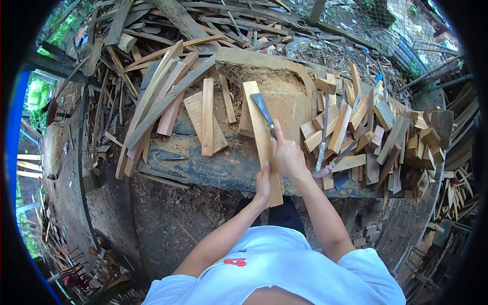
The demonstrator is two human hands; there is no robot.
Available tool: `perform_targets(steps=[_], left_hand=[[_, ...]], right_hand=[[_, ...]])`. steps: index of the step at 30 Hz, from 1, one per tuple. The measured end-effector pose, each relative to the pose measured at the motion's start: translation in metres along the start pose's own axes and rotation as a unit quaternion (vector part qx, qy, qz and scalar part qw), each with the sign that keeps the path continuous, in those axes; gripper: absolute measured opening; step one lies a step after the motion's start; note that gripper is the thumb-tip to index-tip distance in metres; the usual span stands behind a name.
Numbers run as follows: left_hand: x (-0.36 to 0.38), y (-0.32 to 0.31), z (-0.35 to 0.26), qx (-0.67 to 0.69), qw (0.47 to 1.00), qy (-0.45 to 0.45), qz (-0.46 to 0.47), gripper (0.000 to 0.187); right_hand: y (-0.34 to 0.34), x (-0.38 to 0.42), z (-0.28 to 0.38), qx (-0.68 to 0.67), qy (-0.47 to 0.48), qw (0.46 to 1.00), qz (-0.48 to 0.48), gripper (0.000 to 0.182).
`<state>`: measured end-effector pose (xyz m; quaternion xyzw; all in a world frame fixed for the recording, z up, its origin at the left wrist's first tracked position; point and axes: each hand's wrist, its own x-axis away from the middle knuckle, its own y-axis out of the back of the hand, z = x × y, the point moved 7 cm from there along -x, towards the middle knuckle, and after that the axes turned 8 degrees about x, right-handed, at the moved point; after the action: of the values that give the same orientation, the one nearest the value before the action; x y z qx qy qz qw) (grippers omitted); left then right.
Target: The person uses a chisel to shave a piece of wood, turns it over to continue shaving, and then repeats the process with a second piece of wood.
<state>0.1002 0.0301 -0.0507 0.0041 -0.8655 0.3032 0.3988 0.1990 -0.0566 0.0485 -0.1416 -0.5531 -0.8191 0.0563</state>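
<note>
A long pale wooden strip [257, 127] lies at a slant across the front of the bench, its far end over a wooden block [284, 109] and its near end past the bench edge. My left hand [263, 184] is closed around the strip's left side near the lower end. My right hand [287, 155] grips a tool with a dark, flat blade that looks like a chisel [262, 108]; its handle is hidden in my fingers. The blade lies over the strip's upper face, pointing away from me. Left of the strip, a narrow wood piece [207, 117] rests on a wider board [219, 137].
Stacked wood offcuts [376, 122] crowd the bench's right side, with a long thin metal tool [323, 134] among them. Long planks [162, 101] lean at the left. The worn dark bench [203, 170] has a hollowed timber [264, 58] behind. Scrap wood [239, 23] heaps beyond.
</note>
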Motion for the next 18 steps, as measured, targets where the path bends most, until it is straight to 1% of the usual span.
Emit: perform_targets(steps=[2, 5, 7, 8, 10, 11, 13, 14, 17, 18], left_hand=[[-0.001, 0.001, 0.002, 0.004, 1.000, 0.011, 0.003, 0.055], [0.008, -0.005, 0.002, -0.008, 1.000, 0.001, -0.013, 0.055], [0.009, -0.008, -0.004, 0.016, 1.000, 0.011, -0.015, 0.055], [0.008, -0.009, -0.010, 0.012, 1.000, 0.002, -0.014, 0.055], [0.010, -0.008, -0.006, 0.015, 1.000, 0.021, -0.010, 0.054], [0.009, -0.007, -0.003, 0.016, 1.000, 0.024, -0.008, 0.054], [0.004, -0.002, 0.001, 0.014, 0.999, 0.031, -0.011, 0.053], [0.002, 0.001, 0.005, 0.018, 0.999, 0.033, -0.013, 0.053], [0.005, -0.004, 0.000, 0.009, 1.000, 0.001, 0.003, 0.054], [0.007, -0.005, -0.001, 0.010, 1.000, 0.011, -0.007, 0.054]], right_hand=[[-0.002, -0.001, 0.002, 0.017, 0.005, 1.000, 0.011, 0.055], [-0.008, -0.039, -0.002, -0.026, -0.003, 1.000, 0.000, 0.055], [-0.015, -0.072, 0.004, -0.030, 0.033, 0.998, -0.054, 0.053], [-0.015, -0.073, 0.005, -0.034, 0.039, 0.997, -0.061, 0.053], [-0.010, -0.049, 0.001, -0.019, 0.028, 0.999, -0.031, 0.057], [-0.006, -0.032, -0.002, -0.016, 0.025, 0.999, -0.030, 0.057], [-0.003, -0.007, -0.003, -0.018, 0.019, 1.000, 0.016, 0.057], [-0.004, -0.012, -0.002, -0.015, 0.019, 1.000, 0.020, 0.057], [-0.004, -0.052, 0.001, -0.044, 0.016, 0.999, 0.004, 0.053], [-0.011, -0.074, 0.002, -0.032, 0.026, 0.999, -0.023, 0.053]])
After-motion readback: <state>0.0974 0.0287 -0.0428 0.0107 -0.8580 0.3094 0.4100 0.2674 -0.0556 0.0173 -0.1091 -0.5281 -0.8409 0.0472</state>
